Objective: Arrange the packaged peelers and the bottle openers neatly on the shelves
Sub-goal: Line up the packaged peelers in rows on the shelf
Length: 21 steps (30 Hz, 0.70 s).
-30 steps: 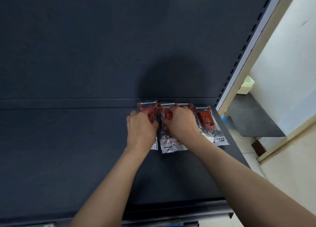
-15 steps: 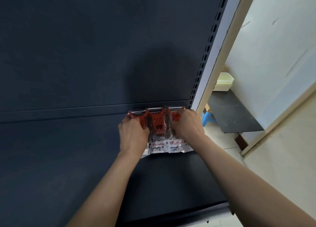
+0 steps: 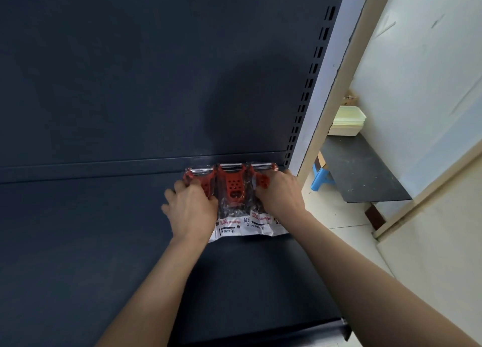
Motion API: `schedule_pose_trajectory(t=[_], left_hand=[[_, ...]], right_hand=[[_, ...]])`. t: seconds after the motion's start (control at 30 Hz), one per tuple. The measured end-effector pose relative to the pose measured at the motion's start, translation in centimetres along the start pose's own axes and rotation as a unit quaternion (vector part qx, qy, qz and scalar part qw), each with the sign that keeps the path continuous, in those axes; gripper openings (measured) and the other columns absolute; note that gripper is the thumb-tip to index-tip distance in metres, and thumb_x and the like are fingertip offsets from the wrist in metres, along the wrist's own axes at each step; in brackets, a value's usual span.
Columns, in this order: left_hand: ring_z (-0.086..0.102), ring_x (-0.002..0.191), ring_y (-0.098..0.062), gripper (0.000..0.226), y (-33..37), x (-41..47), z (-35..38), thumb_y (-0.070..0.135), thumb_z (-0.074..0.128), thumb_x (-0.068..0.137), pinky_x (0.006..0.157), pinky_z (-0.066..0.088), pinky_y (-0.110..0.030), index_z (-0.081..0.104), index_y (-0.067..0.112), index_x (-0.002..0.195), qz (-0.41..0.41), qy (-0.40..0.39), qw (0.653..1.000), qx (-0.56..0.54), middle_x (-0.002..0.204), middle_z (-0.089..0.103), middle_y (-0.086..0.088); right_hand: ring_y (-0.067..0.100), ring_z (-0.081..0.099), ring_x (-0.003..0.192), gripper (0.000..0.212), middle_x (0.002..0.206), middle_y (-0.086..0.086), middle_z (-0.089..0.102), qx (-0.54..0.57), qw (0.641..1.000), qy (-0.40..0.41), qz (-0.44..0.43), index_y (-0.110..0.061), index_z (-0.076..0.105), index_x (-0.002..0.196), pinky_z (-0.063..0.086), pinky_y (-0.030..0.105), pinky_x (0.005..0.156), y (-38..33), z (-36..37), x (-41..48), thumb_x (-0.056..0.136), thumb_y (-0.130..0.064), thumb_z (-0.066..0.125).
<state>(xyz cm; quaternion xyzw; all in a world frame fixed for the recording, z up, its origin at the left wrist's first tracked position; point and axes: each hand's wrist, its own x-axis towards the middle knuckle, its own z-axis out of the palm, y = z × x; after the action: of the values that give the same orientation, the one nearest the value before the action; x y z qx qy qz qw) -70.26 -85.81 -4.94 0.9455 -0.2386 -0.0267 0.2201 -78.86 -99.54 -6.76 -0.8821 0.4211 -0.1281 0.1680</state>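
- Two sets of fingers, bent at the knuckles. Those of my left hand [image 3: 193, 211] lie slightly spread on the left pack [image 3: 194, 174]. Those of my right hand [image 3: 280, 195] lie close together on the right pack [image 3: 262, 181]. The thumbs are hidden, so I cannot tell a pinch from a plain press.
- Three packed peelers lie side by side and touching, blades toward the back panel [image 3: 130, 72], printed cards toward me. The middle pack [image 3: 233, 187] sits untouched between the hands.
- Purpose, as I judge it: the hands bracket the row from both ends to square it up in the far right corner of the shelf [image 3: 104, 242], beside the slotted post [image 3: 310, 85].
- No bottle openers are in view.
- Surface: dark, matte and flat.
- Room, past the post: a pale wall [image 3: 417, 72], a dark board [image 3: 360, 171], a stack of pale trays [image 3: 347, 122] and a blue stool [image 3: 319, 181].
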Motion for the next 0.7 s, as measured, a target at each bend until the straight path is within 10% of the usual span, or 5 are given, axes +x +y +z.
schedule_pose_trajectory(t=[0.7], left_hand=[[0.051,0.103,-0.035,0.041,-1.5,0.1,-0.9,0.034,0.056,0.091,0.090,0.041,-0.039,0.057,0.001,0.115,0.028,0.005,0.990,-0.137,0.111,0.052,-0.019]], right_hand=[[0.031,0.051,0.103,0.030,0.109,0.015,0.059,0.001,0.999,0.018,0.034,-0.007,0.060,0.111,0.043,0.039,0.088,-1.7,-1.9,-1.7,0.092,-0.028,0.052]])
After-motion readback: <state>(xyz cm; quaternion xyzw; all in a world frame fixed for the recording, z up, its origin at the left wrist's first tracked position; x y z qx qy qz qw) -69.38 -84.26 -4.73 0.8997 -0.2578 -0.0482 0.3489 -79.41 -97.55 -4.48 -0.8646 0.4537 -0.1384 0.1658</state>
